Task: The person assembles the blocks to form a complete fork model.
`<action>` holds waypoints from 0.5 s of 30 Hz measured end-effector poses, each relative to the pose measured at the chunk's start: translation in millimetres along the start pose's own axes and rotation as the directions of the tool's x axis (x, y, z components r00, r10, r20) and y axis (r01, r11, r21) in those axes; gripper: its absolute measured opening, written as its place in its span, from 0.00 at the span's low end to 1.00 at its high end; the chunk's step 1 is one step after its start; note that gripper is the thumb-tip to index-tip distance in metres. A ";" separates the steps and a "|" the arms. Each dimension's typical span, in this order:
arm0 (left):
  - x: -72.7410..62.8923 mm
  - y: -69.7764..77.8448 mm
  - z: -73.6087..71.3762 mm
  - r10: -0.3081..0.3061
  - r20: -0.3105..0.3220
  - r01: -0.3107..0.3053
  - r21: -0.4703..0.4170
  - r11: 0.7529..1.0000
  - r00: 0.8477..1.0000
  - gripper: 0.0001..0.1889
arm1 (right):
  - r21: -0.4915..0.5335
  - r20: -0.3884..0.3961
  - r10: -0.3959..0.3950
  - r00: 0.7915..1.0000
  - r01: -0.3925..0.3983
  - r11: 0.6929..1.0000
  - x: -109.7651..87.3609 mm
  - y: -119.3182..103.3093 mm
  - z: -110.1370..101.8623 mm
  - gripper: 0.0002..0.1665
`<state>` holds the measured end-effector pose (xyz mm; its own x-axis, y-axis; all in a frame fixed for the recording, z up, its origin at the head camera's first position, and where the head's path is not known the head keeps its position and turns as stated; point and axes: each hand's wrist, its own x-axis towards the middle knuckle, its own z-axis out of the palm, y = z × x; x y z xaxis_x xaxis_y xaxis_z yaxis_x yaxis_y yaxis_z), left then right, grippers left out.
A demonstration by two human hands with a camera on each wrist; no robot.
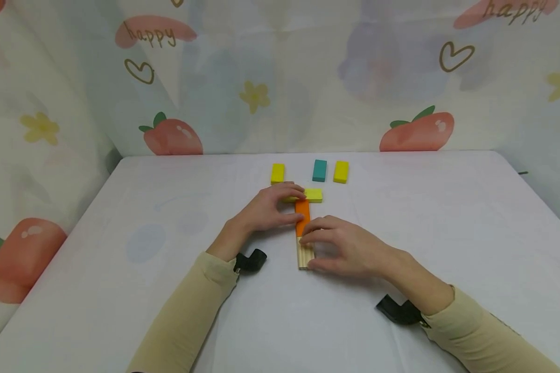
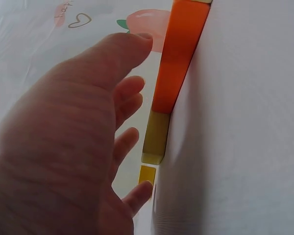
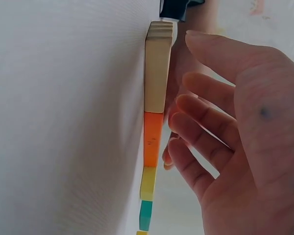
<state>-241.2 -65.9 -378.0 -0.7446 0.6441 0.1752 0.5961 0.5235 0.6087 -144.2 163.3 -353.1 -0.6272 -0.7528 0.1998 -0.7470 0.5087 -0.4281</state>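
Observation:
An orange block (image 1: 302, 211) and a plain wooden block (image 1: 305, 257) with a grooved end lie end to end in a line on the table. Across the far end of the orange block lies a yellow block (image 1: 314, 195), partly covered by my left fingers. My left hand (image 1: 268, 208) is over the left side of the line, fingers loosely bent, its thumb apart from the orange block (image 2: 179, 56) in the left wrist view. My right hand (image 1: 347, 247) hovers at the right, thumb and fingers spread near the wooden block (image 3: 157, 73). Neither hand grips anything.
Behind the line stand a yellow block (image 1: 277, 173) at the left, a teal block (image 1: 319, 170) and another yellow block (image 1: 341, 172) at the right. White cloth covers the table (image 1: 121, 311). A patterned curtain (image 1: 289, 67) hangs behind it.

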 end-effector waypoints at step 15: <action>-4.8 10.4 -0.9 -0.010 0.028 0.011 -0.027 1.000 1.000 0.23 | 0.071 -0.123 0.089 0.988 -0.081 0.994 0.2 10.4 -12.4 0.22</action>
<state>-231.7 -64.1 -371.8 -0.7419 0.6542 0.1468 0.5794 0.5155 0.6313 -154.9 173.6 -346.6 -0.7133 -0.6477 0.2677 -0.6766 0.5368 -0.5041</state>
